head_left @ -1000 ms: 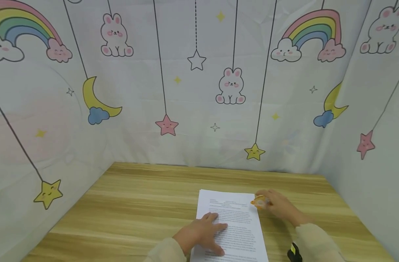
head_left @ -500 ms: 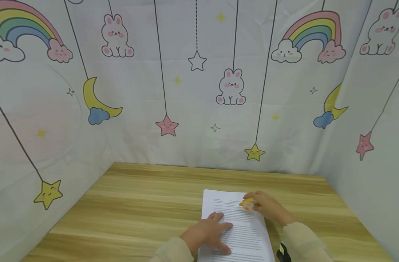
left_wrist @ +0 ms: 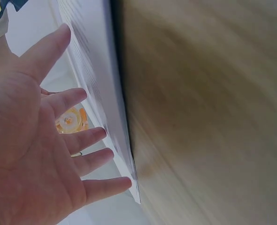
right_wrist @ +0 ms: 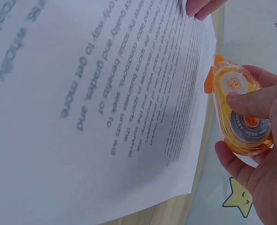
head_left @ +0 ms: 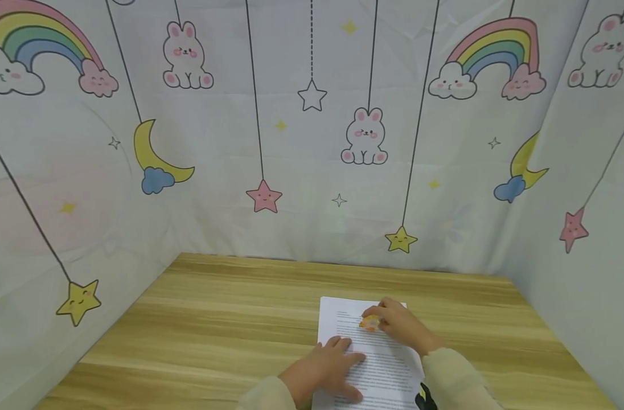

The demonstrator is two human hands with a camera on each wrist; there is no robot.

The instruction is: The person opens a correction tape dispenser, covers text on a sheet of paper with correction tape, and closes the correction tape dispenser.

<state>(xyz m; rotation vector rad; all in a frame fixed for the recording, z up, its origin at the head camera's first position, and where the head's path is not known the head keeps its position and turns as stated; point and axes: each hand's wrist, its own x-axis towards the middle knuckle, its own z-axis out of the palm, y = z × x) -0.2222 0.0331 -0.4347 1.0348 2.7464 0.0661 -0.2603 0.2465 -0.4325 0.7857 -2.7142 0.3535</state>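
Observation:
A stack of printed paper (head_left: pixel 381 370) lies on the table in the head view. My left hand (head_left: pixel 329 367) rests on its left part with fingers spread and straight; the left wrist view shows the palm over the sheets' edge. My right hand (head_left: pixel 404 327) holds a correction tape dispenser (head_left: pixel 369 323) above the upper lines of text. Seen from the right wrist, the correction tape (right_wrist: pixel 246 133) has a clear yellow body and an orange tip, with the thumb across one face. The tip points toward the page; whether it touches the paper, I cannot tell.
The wood-grain table (head_left: pixel 214 330) extends to both sides of the paper. White curtains (head_left: pixel 302 228) printed with stars, rabbits and rainbows stand behind it and at both sides. A black object with a yellow patch (head_left: pixel 426 397) shows by the right sleeve.
My right hand has moved left with the correction tape, from the page's upper right edge to over the text. The paper and my left hand have shifted slightly right in view.

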